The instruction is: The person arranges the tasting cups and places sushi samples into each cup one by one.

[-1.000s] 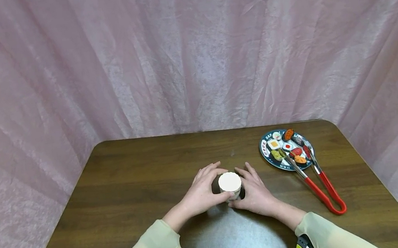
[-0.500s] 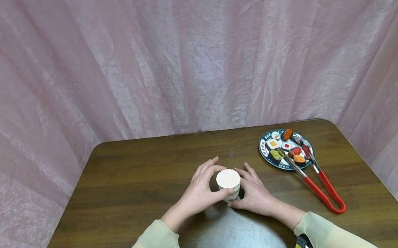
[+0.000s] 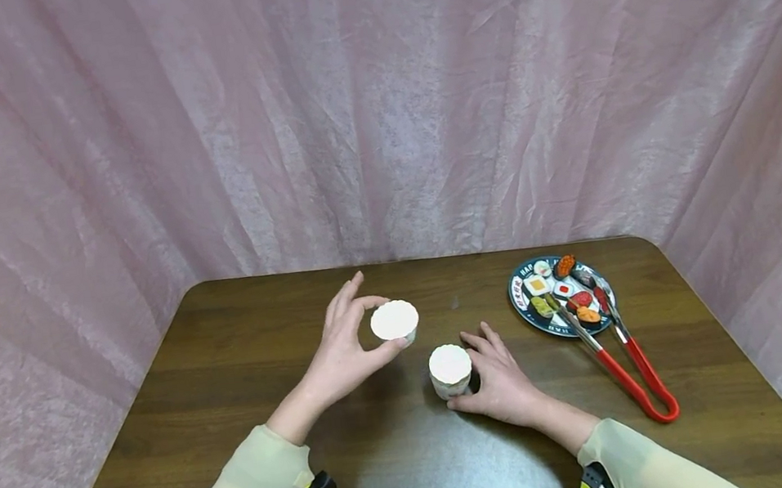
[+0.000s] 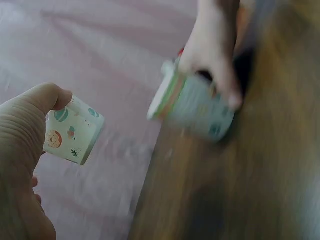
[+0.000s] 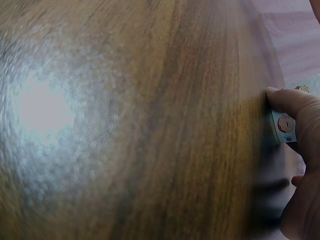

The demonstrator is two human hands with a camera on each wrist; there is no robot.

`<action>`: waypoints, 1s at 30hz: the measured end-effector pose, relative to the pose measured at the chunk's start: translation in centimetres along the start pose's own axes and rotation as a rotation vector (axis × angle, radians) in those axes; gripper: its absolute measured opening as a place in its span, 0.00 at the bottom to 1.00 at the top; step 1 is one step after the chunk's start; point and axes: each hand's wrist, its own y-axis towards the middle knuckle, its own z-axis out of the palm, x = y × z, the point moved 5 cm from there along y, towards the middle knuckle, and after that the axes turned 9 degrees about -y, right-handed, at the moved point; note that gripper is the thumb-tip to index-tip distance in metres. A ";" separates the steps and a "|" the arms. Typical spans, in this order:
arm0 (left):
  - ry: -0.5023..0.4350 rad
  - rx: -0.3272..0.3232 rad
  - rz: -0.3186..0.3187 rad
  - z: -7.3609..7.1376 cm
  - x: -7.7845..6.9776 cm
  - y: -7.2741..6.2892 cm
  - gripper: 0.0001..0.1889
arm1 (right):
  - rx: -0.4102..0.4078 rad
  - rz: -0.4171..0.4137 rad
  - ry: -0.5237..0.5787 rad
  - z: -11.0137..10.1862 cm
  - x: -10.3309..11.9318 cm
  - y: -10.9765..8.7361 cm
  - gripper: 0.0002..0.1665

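Observation:
My left hand (image 3: 339, 354) pinches a paper baking cup (image 3: 395, 322) between thumb and fingers, raised above the table left of centre. Small doughnut and leaf prints cover the wall of this cup (image 4: 75, 131) in the left wrist view. A second paper baking cup (image 3: 450, 376) stands upright on the table, its scalloped rim facing up. My right hand (image 3: 504, 384) holds that one from the right, thumb at the near side and fingers behind. In the right wrist view the thumb covers part of its printed wall (image 5: 286, 124).
At the back right of the brown wooden table (image 3: 260, 319) lies a round dark blue plate (image 3: 521, 311) bearing several sushi pieces. Red-handled tongs (image 3: 632, 381) lean with their tips over it. A pink curtain (image 3: 374, 114) surrounds the table's back and sides.
My left hand has lifted one paper baking cup out of the other and carried it up and to the left. The right hand keeps the other cup in place.

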 end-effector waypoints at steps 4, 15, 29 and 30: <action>0.042 -0.096 -0.044 -3.2 2.8 0.5 0.29 | -0.004 0.001 0.001 0.0 -0.1 -0.1 0.42; 0.095 -0.245 -0.244 -8.9 11.2 1.1 0.33 | -0.006 0.006 0.004 -0.2 -0.2 -0.1 0.43; 0.095 -0.227 -0.430 -8.4 16.1 1.9 0.38 | -0.029 -0.012 -0.002 0.1 0.1 -0.3 0.42; 0.094 -0.226 -0.435 -8.4 16.3 2.0 0.38 | -0.032 -0.015 -0.005 0.0 0.1 -0.3 0.42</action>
